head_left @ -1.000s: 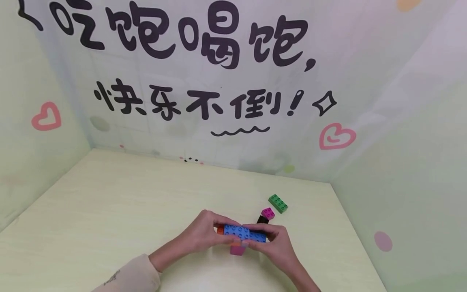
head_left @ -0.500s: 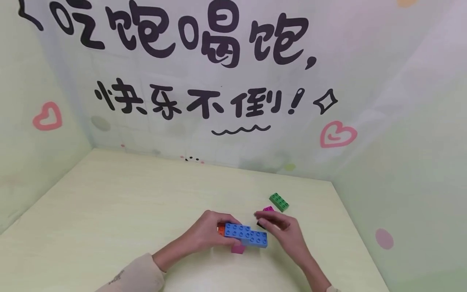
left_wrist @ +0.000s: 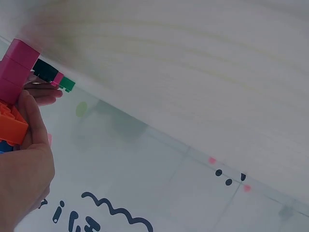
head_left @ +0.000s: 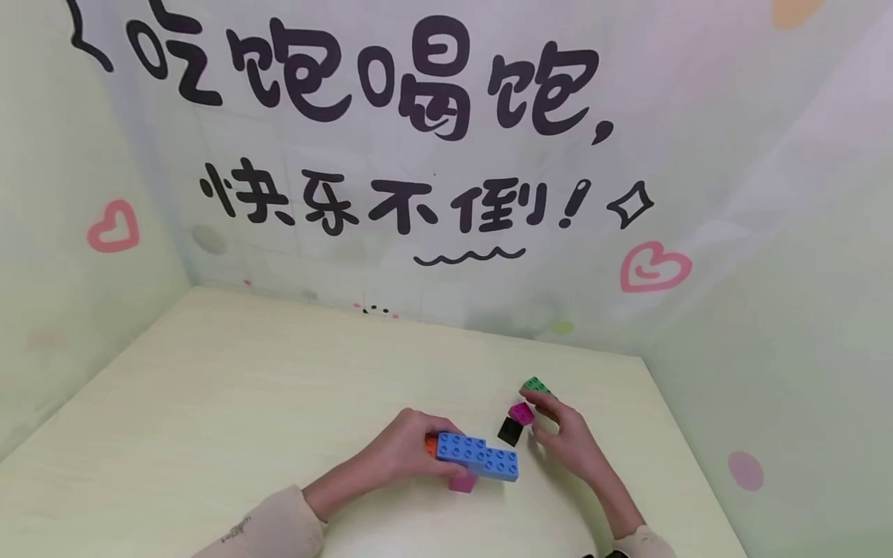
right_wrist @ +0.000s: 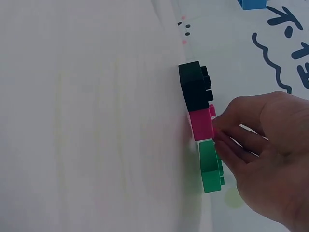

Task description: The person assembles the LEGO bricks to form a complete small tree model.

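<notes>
My left hand (head_left: 405,448) grips a joined stack of toy building bricks. Two blue bricks (head_left: 460,447) overlap along its top, an orange brick (left_wrist: 12,126) lies beneath them, and pink bricks (left_wrist: 18,67) form a column below. My right hand (head_left: 570,440) is over the table to the right, thumb and fingers slightly bent and apart. Its fingertips are close to the small magenta brick (right_wrist: 201,124); whether they touch it I cannot tell. A black brick (head_left: 511,431) lies beside the magenta one, and the green brick (head_left: 536,384) is partly hidden behind my fingers.
The pale table (head_left: 279,372) is bounded by a printed back wall (head_left: 418,287) and a side wall (head_left: 767,372) at the right. The loose bricks lie in a short row right of the held stack.
My right hand has let go of the blue bricks and moved right and away to the loose bricks. My left hand still holds the stack in nearly the same place.
</notes>
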A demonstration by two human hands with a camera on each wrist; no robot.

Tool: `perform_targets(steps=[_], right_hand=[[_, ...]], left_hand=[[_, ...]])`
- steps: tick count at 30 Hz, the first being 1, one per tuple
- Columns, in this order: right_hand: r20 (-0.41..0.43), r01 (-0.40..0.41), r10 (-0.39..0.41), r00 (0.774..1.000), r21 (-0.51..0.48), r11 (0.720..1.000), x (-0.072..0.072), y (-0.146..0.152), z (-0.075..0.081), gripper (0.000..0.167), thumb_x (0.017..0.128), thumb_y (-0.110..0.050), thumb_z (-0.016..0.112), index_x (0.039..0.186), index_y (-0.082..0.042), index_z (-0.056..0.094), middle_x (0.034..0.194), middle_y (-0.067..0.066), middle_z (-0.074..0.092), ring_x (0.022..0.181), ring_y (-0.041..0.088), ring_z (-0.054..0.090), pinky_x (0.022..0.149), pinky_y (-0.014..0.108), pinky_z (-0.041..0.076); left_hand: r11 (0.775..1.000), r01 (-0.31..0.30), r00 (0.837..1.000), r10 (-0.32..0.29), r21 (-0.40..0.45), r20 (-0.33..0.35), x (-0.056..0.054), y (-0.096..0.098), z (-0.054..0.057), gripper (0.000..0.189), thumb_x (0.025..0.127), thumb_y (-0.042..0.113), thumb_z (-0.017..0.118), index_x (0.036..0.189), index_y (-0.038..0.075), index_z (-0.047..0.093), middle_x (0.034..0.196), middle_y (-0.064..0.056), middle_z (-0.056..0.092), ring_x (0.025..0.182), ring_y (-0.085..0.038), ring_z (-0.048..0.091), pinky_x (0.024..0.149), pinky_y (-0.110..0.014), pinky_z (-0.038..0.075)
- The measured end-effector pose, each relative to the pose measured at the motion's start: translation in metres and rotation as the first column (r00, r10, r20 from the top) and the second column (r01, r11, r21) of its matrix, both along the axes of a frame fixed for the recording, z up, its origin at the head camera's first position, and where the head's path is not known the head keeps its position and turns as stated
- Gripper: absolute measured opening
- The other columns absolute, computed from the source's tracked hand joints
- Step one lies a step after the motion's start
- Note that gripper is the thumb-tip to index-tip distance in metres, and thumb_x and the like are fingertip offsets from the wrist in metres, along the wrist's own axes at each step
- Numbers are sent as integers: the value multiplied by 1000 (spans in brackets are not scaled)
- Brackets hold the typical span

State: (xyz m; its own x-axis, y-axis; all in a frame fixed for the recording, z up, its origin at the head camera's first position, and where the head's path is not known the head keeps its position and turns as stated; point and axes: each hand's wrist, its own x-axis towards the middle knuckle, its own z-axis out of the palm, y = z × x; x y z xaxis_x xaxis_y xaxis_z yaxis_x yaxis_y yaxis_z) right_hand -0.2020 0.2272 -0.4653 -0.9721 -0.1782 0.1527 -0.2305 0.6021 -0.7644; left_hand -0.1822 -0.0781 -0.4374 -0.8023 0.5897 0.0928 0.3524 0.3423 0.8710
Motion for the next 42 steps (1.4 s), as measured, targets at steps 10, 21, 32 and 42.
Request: perform_targets(steps=[10, 21, 32, 42], right_hand=[[-49, -3, 8, 999, 94, 996, -7, 2, -11, 55, 80, 11, 74, 130, -9, 62, 127, 9, 63, 114, 27, 60, 94, 36, 49], [-25, 40, -39, 999, 43, 998, -11, 9, -16, 48, 77, 3, 81, 121, -12, 68, 111, 4, 67, 103, 20, 64, 86, 28, 53], [-86, 60, -62, 994, -27, 998, -2, 11, -5, 44, 77, -7, 83, 118, -16, 69, 110, 1, 68, 103, 20, 64, 87, 32, 53], [-28, -73, 68, 997, -252, 965, 29, -6, 27, 44, 82, -19, 81, 123, -13, 66, 117, 4, 67, 105, 22, 63, 92, 34, 51]], left_hand=[[1000, -3, 1000, 3, -22, -20, 0, 0, -3, 38, 72, 36, 88, 103, 17, 75, 90, 15, 69, 74, -4, 62, 63, -22, 52], [1000, -9, 1000, 9, -28, -13, 1, 1, -4, 39, 72, 36, 88, 103, 17, 75, 91, 14, 69, 75, -4, 62, 66, -21, 53], [1000, -7, 1000, 7, -28, -13, 1, 1, -2, 39, 72, 36, 88, 103, 16, 76, 92, 13, 70, 76, -3, 62, 66, -21, 52], [1000, -2, 1000, 1, -24, -19, 1, 0, -1, 39, 72, 35, 88, 103, 16, 76, 92, 12, 70, 74, -3, 62, 64, -21, 52]])
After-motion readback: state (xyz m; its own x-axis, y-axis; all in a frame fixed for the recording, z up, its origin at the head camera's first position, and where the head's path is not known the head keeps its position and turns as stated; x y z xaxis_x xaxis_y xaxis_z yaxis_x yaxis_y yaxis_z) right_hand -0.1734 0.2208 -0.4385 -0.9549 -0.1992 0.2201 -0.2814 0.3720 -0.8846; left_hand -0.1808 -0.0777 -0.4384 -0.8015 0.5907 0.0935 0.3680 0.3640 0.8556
